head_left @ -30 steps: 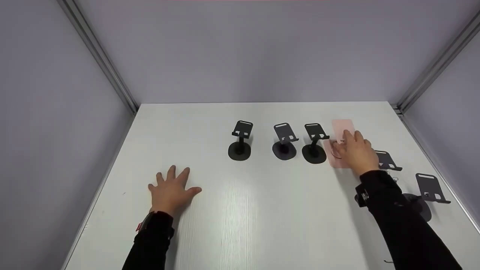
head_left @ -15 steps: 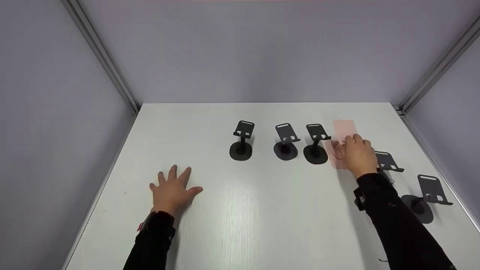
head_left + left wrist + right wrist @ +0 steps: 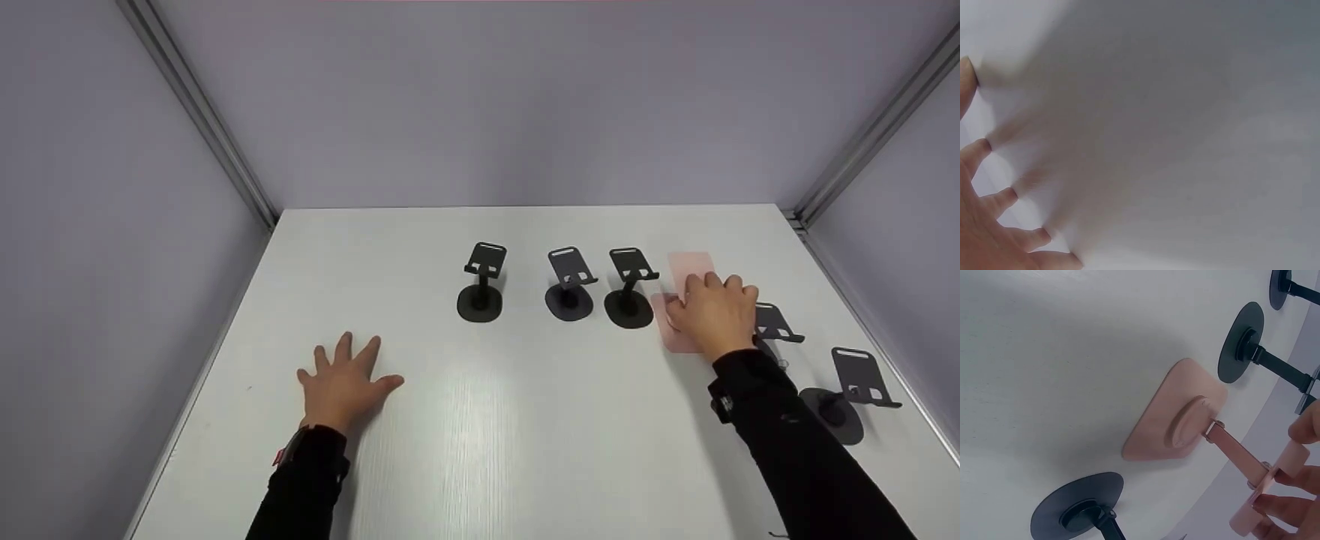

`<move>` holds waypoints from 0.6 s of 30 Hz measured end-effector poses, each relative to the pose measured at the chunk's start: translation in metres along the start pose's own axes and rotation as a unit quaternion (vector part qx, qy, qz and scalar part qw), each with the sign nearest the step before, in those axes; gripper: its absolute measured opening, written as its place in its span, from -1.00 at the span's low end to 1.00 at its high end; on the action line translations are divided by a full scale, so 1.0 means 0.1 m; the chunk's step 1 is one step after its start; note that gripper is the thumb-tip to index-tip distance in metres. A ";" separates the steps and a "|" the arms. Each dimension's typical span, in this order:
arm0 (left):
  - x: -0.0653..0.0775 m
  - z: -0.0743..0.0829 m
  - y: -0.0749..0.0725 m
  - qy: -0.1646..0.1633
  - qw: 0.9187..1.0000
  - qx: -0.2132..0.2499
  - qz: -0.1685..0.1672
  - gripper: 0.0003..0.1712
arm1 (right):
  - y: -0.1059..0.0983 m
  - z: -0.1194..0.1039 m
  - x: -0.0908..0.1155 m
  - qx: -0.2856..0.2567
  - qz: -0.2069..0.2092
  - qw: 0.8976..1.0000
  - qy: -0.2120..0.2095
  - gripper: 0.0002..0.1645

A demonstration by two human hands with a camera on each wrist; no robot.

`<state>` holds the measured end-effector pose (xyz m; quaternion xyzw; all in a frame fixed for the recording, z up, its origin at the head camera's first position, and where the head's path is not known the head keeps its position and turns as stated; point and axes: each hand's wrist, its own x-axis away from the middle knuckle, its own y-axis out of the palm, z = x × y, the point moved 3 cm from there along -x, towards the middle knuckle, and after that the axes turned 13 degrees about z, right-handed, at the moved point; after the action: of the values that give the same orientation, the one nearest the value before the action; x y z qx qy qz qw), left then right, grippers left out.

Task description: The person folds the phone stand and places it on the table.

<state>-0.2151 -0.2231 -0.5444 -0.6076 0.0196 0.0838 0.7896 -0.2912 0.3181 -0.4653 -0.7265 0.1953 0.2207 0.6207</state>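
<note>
A pink phone stand (image 3: 679, 341) with a squarish base stands on the white table, right of a row of black ones. My right hand (image 3: 716, 315) holds its upper plate, the thumb on one side and fingers on the other. In the right wrist view, the pink base (image 3: 1157, 424) looks flat on the table, and a slim arm joins it to the plate in the right hand (image 3: 1300, 500). My left hand (image 3: 341, 386) rests on the tabletop at the left, fingers spread, holding nothing. The left wrist view shows the spread fingertips touching the white surface.
Three dark phone stands (image 3: 628, 307) line up left of the pink one. Two more, a partly hidden one (image 3: 776, 322) and a nearer one (image 3: 836, 420), stand beside my right forearm. Grey panels (image 3: 480, 105) enclose the back and sides of the table.
My right hand has drawn the pink phone stand a little nearer to me, its fingers now lower on the plate. The left hand stays in place.
</note>
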 end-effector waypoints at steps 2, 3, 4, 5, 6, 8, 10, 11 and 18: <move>0.00 0.00 0.01 0.000 1.000 -0.003 -0.003 0.02 | -0.03 -0.01 0.00 0.002 -0.013 1.000 -0.001 -0.53; 0.00 0.00 0.01 0.000 1.000 -0.004 -0.005 0.02 | -0.04 -0.02 0.01 0.002 -0.023 1.000 0.000 -0.51; 0.00 0.00 0.00 0.000 1.000 -0.006 -0.006 0.02 | -0.04 -0.02 0.01 -0.001 -0.031 1.000 0.000 -0.49; 0.01 0.00 -0.01 0.000 1.000 -0.008 -0.007 0.02 | -0.03 -0.02 0.01 -0.006 -0.037 0.999 0.002 -0.47; 0.01 0.01 -0.02 0.001 1.000 -0.009 -0.008 0.01 | -0.02 -0.02 0.01 -0.013 -0.041 0.999 0.004 -0.45; 0.01 0.02 -0.03 0.000 1.000 -0.011 -0.011 0.01 | 0.01 -0.02 0.02 -0.031 -0.035 0.999 0.005 -0.41; 0.01 0.02 -0.03 -0.001 1.000 -0.011 -0.012 0.01 | 0.05 0.00 0.03 -0.044 -0.019 0.999 0.010 -0.38; 0.01 0.03 -0.03 -0.002 1.000 -0.011 -0.012 0.01 | 0.07 0.00 0.03 -0.049 -0.013 0.999 0.013 -0.38; 0.01 0.04 -0.04 -0.003 1.000 -0.012 -0.011 0.01 | 0.08 0.04 0.01 -0.084 -0.075 0.990 0.084 -0.23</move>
<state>-0.2137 -0.2200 -0.5393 -0.6171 0.0095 0.0769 0.7831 -0.2949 0.3209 -0.4732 -0.8045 0.1726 0.1270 0.5540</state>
